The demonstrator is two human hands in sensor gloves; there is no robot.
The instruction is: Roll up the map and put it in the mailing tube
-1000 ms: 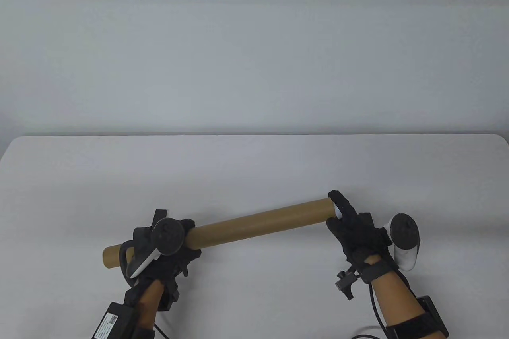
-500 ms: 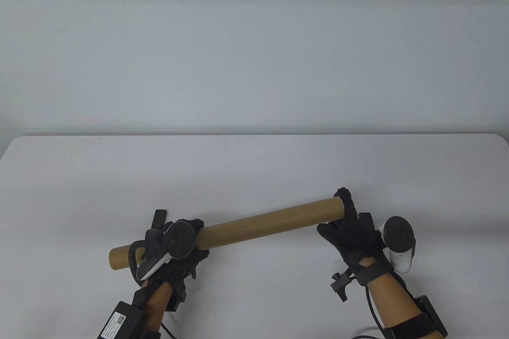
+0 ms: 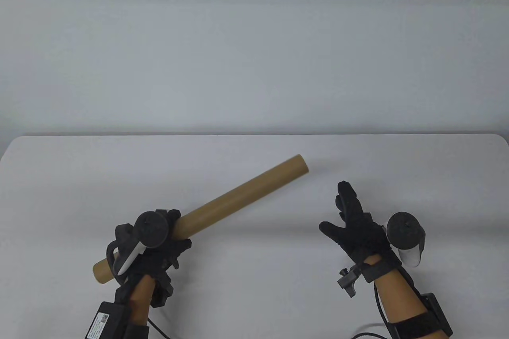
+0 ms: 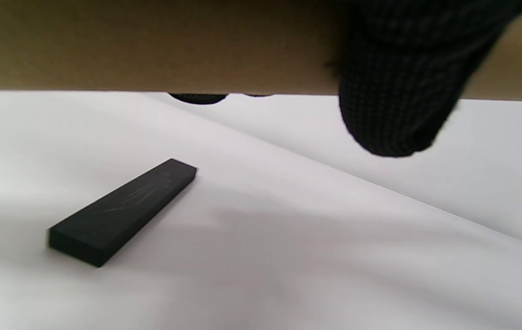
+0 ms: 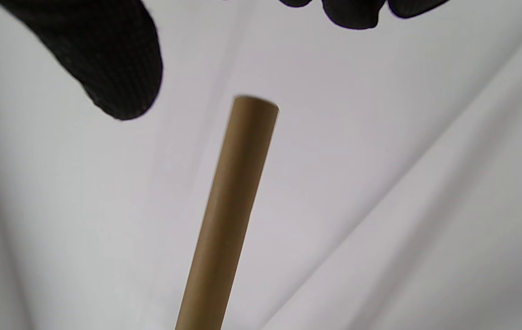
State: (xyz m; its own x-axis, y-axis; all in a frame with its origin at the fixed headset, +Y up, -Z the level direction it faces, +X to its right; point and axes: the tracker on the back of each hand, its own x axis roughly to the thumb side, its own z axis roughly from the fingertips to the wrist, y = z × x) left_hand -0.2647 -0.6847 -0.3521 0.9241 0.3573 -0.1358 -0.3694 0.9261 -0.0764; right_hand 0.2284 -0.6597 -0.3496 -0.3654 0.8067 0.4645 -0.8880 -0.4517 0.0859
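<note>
A brown cardboard mailing tube (image 3: 238, 196) points from the near left up toward the far right. My left hand (image 3: 173, 237) grips it near its lower left end; in the left wrist view the tube (image 4: 151, 46) fills the top edge with my fingers (image 4: 393, 91) wrapped over it. My right hand (image 3: 338, 210) is open and empty, fingers spread, to the right of the tube's far end and apart from it. The right wrist view shows the tube (image 5: 228, 220) below my thumb (image 5: 105, 59), not touching. No map shows in any view.
The white table (image 3: 254, 148) has a rounded far edge against a pale wall. A flat black bar (image 4: 123, 211) lies on the table under my left hand.
My right hand has let go of the tube's right end and opened. My left hand has swung the tube so that its far end moved up and left, away from the right hand.
</note>
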